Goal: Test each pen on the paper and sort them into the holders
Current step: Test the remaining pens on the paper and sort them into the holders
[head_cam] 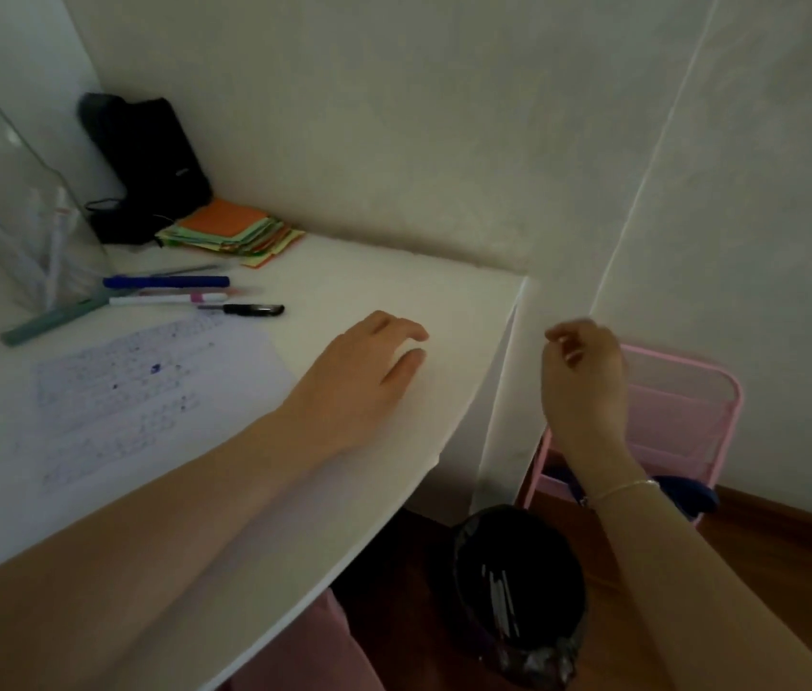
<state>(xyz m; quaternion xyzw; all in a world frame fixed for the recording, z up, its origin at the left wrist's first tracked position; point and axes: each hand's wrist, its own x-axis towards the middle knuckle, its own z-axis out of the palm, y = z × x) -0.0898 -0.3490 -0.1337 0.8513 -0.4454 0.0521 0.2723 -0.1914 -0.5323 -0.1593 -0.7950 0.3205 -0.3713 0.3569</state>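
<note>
Setting: a white desk (354,291) fitted into a corner of pale walls, seen from above by a head-worn camera; dim light.
Left hand (369,364): rests palm down on the bare desktop near the desk's right edge, fingers relaxed and slightly bent, holding nothing.
Right hand (585,376): raised in the air past the desk's right edge, above the floor area; fingers loosely curled with thumb and fingertips near each other, and no object visible between them. A thin bracelet (628,488) circles the wrist.
Paper (144,391): a white sheet lying flat on the desk to the left of the left forearm, covered with faint lines of marks and a few blue ink spots.
Pens (169,291): several lie side by side on the desk behind the paper, among them a blue one, a white one with a pink band, a black one and a grey-green one.
Clear holder (20,202): a transparent container at the far left, with a few pale pens standing inside.
Sticky notes (232,231): an untidy orange, green and yellow stack in the corner, beside a black object (144,157) against the wall.
Black bin (518,591): on the floor under the desk's right edge, with some pale pens inside.
Pink mesh rack (683,416): stands on the floor behind the right hand.
</note>
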